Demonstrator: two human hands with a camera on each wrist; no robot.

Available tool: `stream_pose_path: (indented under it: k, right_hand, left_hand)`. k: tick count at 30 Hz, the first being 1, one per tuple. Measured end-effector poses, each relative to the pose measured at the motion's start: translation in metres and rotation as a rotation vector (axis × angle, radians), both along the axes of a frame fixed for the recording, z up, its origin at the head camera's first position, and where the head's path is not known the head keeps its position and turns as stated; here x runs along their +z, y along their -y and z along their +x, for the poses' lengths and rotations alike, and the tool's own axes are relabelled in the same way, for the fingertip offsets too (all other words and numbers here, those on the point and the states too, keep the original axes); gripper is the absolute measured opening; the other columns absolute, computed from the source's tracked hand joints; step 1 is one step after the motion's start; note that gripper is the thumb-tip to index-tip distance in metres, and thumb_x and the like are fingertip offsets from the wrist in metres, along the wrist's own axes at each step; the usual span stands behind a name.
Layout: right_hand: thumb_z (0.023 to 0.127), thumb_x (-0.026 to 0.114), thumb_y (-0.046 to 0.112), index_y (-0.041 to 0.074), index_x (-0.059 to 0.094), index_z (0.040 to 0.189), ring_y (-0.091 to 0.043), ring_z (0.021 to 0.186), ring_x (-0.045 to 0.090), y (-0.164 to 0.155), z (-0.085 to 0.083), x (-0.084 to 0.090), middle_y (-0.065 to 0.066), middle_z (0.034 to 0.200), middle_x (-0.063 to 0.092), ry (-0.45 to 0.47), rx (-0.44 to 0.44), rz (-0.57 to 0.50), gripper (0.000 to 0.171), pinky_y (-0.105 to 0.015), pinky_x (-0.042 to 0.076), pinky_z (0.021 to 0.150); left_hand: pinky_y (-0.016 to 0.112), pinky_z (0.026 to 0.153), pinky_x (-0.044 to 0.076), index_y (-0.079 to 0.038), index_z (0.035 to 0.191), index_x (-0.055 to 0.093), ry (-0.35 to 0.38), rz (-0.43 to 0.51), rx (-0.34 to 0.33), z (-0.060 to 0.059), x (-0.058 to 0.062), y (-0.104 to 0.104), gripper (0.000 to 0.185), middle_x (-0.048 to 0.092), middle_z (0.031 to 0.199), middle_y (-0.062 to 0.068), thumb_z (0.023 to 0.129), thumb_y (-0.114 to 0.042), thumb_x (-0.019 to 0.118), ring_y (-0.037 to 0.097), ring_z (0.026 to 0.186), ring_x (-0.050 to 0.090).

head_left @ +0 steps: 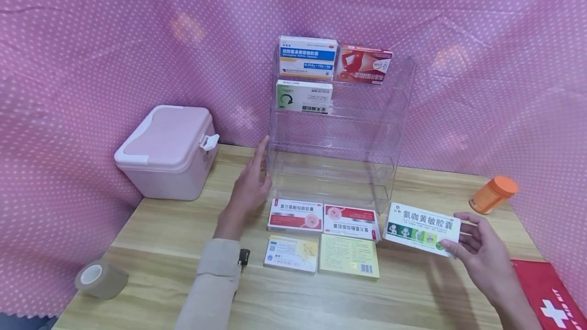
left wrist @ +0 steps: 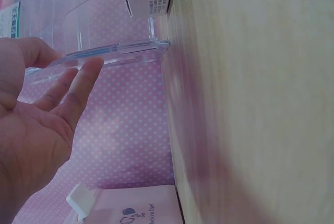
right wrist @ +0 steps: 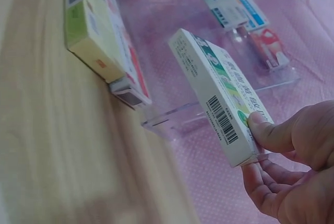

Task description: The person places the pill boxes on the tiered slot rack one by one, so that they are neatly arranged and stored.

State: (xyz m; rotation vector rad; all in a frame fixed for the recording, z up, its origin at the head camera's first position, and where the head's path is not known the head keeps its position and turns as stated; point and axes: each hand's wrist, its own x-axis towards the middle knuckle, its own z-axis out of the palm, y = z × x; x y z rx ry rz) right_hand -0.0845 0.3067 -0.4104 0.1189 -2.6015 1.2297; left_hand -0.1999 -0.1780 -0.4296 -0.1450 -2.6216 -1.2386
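Right now my right hand (head_left: 481, 248) pinches the white medicine box (head_left: 422, 228) by one end, above the table (head_left: 160, 248); left hand (head_left: 249, 187), fingers straight, touches the clear rack (head_left: 390, 131). I'd keep the box level and steady the rack.

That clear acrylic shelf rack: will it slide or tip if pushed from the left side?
The clear acrylic rack looks rigid. It probably tips rather than slides: only its upper tiers hold medicine boxes. The left hand rests open against its side, perhaps steadying it.
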Motion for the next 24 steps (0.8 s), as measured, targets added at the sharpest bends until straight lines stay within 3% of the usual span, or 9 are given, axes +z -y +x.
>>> stream_pose_path:
  k: [4,14,24]
  right_hand:
    - [0.086,0.082,-0.01,-0.003,0.051,0.141,0.019,0.093,0.063,-0.001,-0.01,0.01,0.041,0.104,0.059,-0.021,0.001,-0.003,0.064,-0.005,0.058,0.073]
    - [0.087,0.081,-0.01,-0.007,0.048,0.142,0.021,0.096,0.061,0.007,-0.03,0.033,0.039,0.107,0.059,-0.101,0.011,0.013,0.063,-0.002,0.057,0.079]
    - [0.085,0.081,-0.013,-0.001,0.052,0.142,0.018,0.095,0.062,0.014,-0.044,0.047,0.033,0.107,0.06,-0.171,-0.049,0.001,0.064,0.0,0.055,0.081]
  left_hand:
    - [0.064,0.11,0.057,-0.067,0.163,-0.004,-0.006,0.0,-0.001,0.0,-0.001,0.0,0.114,0.042,0.172,0.01,0.101,0.001,0.063,0.039,0.138,0.062]
    - [0.064,0.111,0.057,-0.067,0.162,-0.005,-0.003,-0.001,0.007,0.0,-0.002,0.0,0.114,0.039,0.174,0.007,0.101,0.001,0.064,0.04,0.139,0.061]
    - [0.067,0.109,0.056,-0.062,0.166,-0.001,-0.016,0.005,0.005,-0.001,-0.003,0.001,0.111,0.041,0.173,0.009,0.101,0.001,0.064,0.041,0.138,0.061]
